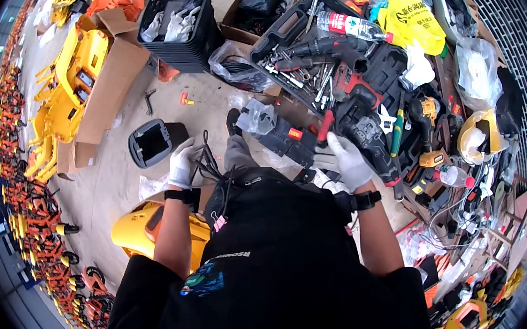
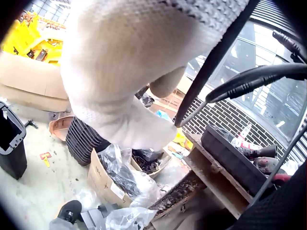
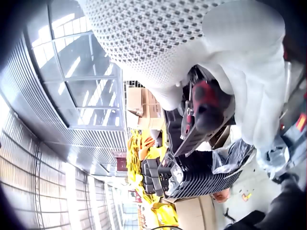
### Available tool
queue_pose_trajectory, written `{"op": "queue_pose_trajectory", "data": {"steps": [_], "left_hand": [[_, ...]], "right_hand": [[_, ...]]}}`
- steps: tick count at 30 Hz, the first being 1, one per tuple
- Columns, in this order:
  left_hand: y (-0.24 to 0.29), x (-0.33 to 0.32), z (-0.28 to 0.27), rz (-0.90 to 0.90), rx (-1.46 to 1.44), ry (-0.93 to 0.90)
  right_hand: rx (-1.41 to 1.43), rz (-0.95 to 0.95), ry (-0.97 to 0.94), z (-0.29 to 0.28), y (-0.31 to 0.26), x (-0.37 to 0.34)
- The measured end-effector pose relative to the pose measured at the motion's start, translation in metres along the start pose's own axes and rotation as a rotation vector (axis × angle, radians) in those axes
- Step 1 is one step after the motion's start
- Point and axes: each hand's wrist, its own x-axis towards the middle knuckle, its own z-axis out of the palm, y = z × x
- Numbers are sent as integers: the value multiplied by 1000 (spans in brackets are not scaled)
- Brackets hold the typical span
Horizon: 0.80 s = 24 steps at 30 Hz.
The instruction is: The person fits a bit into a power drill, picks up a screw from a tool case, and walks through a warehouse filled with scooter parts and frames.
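My left hand (image 1: 182,163), in a white knit glove, is at the left of my waist. It holds a bundle of thin black cables (image 1: 207,160); close up in the left wrist view, a black cable (image 2: 211,60) runs past the gloved fingertips. At the right, my other gloved hand (image 1: 344,162) hovers with fingers extended beside a red-handled tool (image 1: 325,127), its fingertips right at the handle's lower end. Beneath and beyond that hand lie a black-and-red power tool (image 1: 369,134) and a red drill (image 1: 352,87). The right wrist view shows a red-and-black tool grip (image 3: 207,103) between thumb and fingers.
A black tool case (image 1: 287,58) full of sockets and wrenches stands ahead, with a bottle (image 1: 352,26) on it. Stacked black crates (image 1: 179,24) hold gloves. A grey bin (image 1: 150,144) and yellow shells (image 1: 69,86) are at the left; a yellow shell (image 1: 135,228) lies beside me.
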Motion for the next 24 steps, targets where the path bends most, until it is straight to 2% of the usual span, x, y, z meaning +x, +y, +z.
{"op": "queue_pose_trajectory", "data": {"steps": [2,4,5,7,8,9,10,11,12,13,14,15,16,17,18,20,21,22,24], "left_hand": [[16,31,-17,-2,-2,-41],[41,62,-28,25,110,-83],[52,82,-34,3,147,-98],[76,120,-46,-6,248,-140],[94,139,-57,-54,347,-243],[113,143,-41,-16,382,-173],[128,149,-26,21,425,-106],[133,176,-42,-41,314,-253],[144,189,-40,-20,401,-245],[153,197,-33,8,438,-233],[162,204,-24,41,472,-219],[173,203,-10,58,484,-199],[179,203,2,80,494,-177],[181,209,4,105,475,-234],[181,209,9,110,473,-236],[182,203,23,100,409,-279],[182,196,32,91,401,-285],[181,191,40,86,430,-293],[180,180,53,130,510,-304]], "right_hand": [[121,-67,38,21,1,15],[102,-144,205,29,4,34],[-17,-155,357,36,1,35],[-64,-222,525,35,-15,26],[-114,-211,608,33,-33,19],[-182,-274,603,29,-48,15],[-316,-260,616,21,-64,16],[-414,-215,619,17,-84,14],[-458,-271,647,8,-96,17],[-531,-413,666,2,-109,23],[-525,-289,644,4,-134,20],[-629,-345,596,-6,-147,27],[-633,-248,610,-2,-164,28],[-677,-302,622,-10,-174,38],[-730,-217,624,-13,-189,39],[-737,-240,580,-29,-203,50],[-778,-264,624,-33,-208,57],[-819,-281,665,-31,-210,64],[-847,-246,625,-27,-220,58]]}}
